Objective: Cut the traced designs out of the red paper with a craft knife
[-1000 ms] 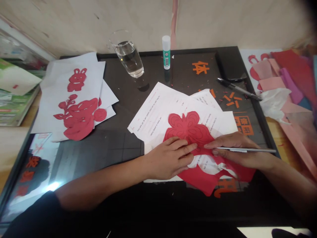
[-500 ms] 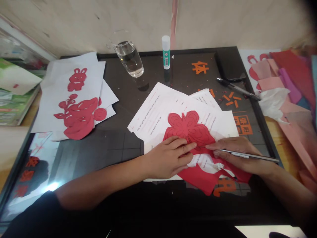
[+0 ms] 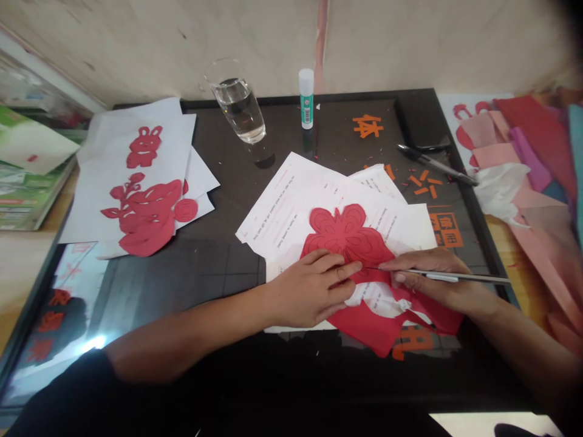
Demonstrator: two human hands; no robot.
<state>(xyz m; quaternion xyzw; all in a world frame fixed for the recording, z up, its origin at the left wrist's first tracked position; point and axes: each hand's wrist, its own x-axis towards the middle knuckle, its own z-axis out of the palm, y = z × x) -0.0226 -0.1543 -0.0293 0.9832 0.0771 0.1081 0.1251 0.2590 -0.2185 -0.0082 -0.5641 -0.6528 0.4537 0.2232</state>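
- Left hand [image 3: 310, 288]: lies flat on the red paper, fingers [image 3: 337, 273] loosely spread and pressing down, their tips just beside the knife's point.
- Right hand [image 3: 432, 276]: fingers [image 3: 410, 273] curled closed around a slim metal craft knife [image 3: 455, 277].
- The craft knife's long axis runs almost level across the view, its tip pointing left and touching the red paper [image 3: 346, 233].
- The red paper sits on printed sheets [image 3: 291, 206] near the middle of the counter [image 3: 346, 139], towards its near edge. Its cut flower shape points to the far edge.
- Along the far edge: a glass of water [image 3: 239, 106] and a glue stick [image 3: 306, 98].
- Towards the right edge: a pen [image 3: 437, 164] and orange paper scraps [image 3: 421, 185].
- Towards the left edge: a red rabbit cutout [image 3: 144, 147] on white paper [image 3: 113, 206].
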